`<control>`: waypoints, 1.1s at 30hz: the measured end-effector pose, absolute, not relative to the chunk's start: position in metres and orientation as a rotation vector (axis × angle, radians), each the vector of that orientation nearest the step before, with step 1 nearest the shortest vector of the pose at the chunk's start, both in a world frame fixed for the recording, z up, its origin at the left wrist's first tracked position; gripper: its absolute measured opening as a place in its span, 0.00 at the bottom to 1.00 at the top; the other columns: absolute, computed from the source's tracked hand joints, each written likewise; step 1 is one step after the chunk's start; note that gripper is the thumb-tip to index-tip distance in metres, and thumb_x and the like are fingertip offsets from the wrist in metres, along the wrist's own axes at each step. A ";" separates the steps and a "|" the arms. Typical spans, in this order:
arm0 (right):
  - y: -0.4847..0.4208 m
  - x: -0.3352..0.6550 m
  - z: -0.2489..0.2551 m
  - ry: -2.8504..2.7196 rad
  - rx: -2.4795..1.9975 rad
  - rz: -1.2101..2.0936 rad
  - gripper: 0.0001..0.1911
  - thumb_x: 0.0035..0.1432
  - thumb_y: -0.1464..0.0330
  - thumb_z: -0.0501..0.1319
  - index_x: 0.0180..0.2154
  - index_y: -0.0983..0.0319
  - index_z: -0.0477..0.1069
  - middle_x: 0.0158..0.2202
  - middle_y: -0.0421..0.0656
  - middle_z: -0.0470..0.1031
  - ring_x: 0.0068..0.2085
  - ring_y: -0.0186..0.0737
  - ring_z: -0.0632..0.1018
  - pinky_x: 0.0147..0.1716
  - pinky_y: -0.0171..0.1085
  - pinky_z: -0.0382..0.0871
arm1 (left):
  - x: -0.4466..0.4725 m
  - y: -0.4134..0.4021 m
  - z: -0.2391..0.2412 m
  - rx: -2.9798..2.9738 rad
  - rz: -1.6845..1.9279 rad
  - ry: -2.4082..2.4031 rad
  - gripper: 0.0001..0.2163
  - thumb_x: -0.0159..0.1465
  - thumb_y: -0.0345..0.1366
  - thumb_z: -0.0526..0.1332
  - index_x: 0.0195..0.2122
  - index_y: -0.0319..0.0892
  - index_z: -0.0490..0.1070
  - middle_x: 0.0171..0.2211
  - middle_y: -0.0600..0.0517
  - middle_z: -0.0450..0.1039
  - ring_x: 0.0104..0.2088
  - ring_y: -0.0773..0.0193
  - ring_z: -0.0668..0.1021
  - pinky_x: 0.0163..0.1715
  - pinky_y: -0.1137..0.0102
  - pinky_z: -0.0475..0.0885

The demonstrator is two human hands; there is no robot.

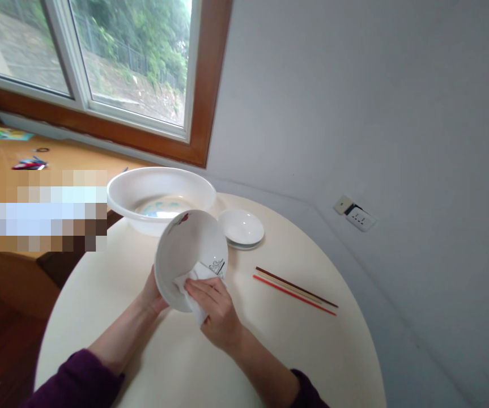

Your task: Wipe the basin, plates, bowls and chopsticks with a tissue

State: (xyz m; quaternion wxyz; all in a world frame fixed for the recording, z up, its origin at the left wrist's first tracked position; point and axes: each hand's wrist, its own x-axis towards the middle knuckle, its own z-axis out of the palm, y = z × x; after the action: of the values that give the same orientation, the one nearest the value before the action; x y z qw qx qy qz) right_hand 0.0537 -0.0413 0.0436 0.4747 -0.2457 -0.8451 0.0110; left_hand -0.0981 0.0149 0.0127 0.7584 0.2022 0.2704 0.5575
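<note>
My left hand (pixel 156 294) grips a white bowl (pixel 180 249) from behind and below, its fingers mostly hidden by the bowl. The bowl is tilted with its inside facing me; a red motif and a black line pattern show near its rim. In my right hand (pixel 216 309) is a bunched white cloth (pixel 197 274), pressed against the lower inside of the bowl. Just behind the bowl stands a large whitish plastic basin (pixel 120 190) with a bluish pattern on its bottom. To the right lie small white dishes (pixel 244 226), stacked.
Several chopsticks (pixel 295 293), red, pale and dark brown, lie at the right of the round white table (pixel 312 362). A wooden desk (pixel 69 150) with small items adjoins at the left, below a window. A wall socket (pixel 360 217) is at the right.
</note>
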 end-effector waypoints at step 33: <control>-0.026 0.083 0.042 -2.267 -0.613 0.024 0.21 0.55 0.73 0.52 0.52 0.66 0.63 0.49 0.50 0.72 0.55 0.41 0.68 0.54 0.44 0.65 | -0.098 0.007 0.029 0.425 1.039 0.434 0.13 0.52 0.42 0.59 0.31 0.38 0.75 0.30 0.45 0.78 0.45 0.46 0.75 0.48 0.53 0.67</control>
State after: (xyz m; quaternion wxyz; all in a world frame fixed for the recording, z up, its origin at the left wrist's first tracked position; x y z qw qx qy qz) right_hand 0.0831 -0.0261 0.0419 0.3863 -0.2409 -0.8903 0.0094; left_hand -0.0975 0.0075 0.0294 0.8243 0.2001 0.2039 0.4888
